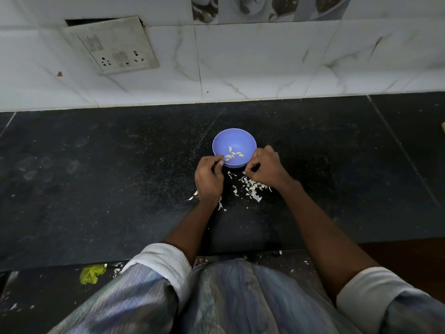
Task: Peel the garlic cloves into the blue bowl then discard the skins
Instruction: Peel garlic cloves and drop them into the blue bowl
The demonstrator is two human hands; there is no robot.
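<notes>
On the speckled black stone desk (120, 177), the round blue bowl (240, 141) held pale curved cloves (233, 155), papery skins (250, 186) lay beside it, left hand (209, 179) pinching something small at the rim, right hand (266, 168) curled, contents unclear.

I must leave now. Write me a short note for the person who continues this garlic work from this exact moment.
Left hand: fingers curled at the near rim of the blue bowl, fingertips at a clove; a firm grip cannot be confirmed.
Right hand: fingers curled beside the bowl's right rim; contents hidden.
Done: several peeled cloves lie in the bowl.
Skins lie scattered on the black counter in front of the bowl, under and between the hands.
Left: finish any remaining cloves, then gather and discard the skins.
</notes>
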